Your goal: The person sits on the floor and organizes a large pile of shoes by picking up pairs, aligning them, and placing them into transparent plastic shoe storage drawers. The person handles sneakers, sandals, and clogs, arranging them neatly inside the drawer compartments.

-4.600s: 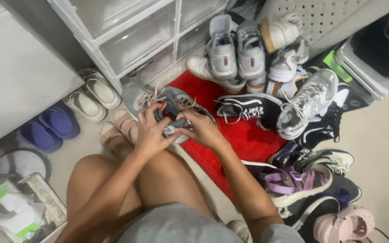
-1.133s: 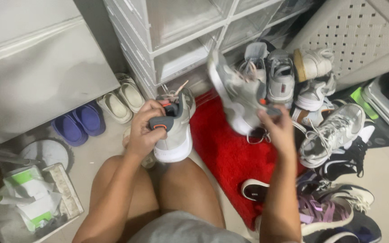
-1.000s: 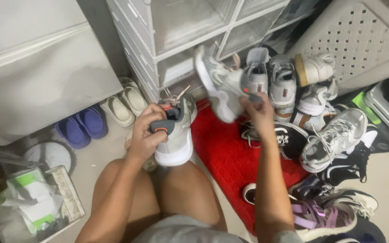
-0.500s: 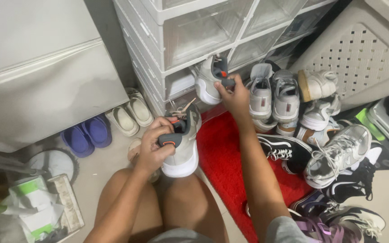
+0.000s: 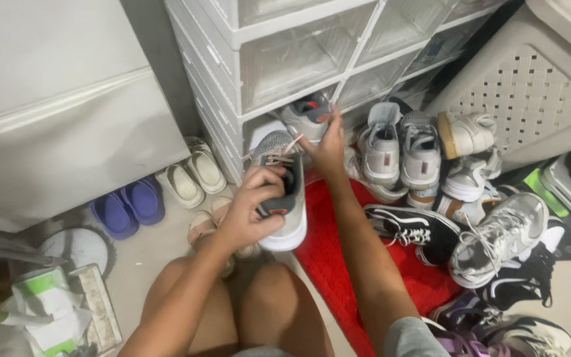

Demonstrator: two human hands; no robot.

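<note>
The grey sneaker [image 5: 284, 192] in my left hand [image 5: 249, 208] points toe-first at the low open cubby [image 5: 262, 129] of the clear shoe rack [image 5: 285, 53], fingers clamped round its heel. Its mate [image 5: 308, 114] sits partly inside that cubby, my right hand [image 5: 328, 142] gripping its heel. Free room shows left of it; a red mat [image 5: 328, 254] and piled shoes [image 5: 424, 155] crowd my right.
</note>
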